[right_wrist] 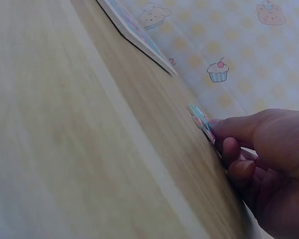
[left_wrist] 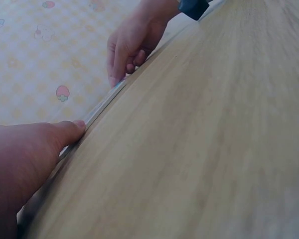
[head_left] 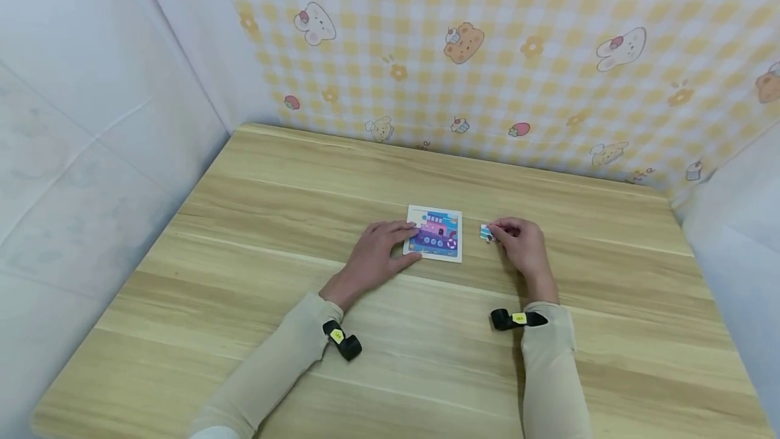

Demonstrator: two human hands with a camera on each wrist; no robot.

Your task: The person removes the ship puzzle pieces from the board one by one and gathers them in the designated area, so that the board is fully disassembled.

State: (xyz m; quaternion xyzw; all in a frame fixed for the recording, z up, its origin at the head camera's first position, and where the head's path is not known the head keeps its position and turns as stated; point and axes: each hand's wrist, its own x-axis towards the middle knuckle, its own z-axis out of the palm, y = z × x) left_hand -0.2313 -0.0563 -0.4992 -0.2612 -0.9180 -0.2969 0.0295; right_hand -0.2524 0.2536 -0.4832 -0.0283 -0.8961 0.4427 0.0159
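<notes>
A small square jigsaw puzzle with a white border and a pink and blue ship picture lies flat on the table. Its upper left corner area looks pale. My left hand rests on the puzzle's left side, fingers extended over the picture and thumb by the near edge. To the right of the puzzle, my right hand pinches a puzzle piece between thumb and finger, low over the table. That piece is blue-and-white striped with some pink. In the left wrist view, the left thumb touches the puzzle's edge.
The wood-grain table reaches back to a yellow checked curtain with cartoon prints. A white wall covering borders the left side. Each wrist wears a black strap with a camera.
</notes>
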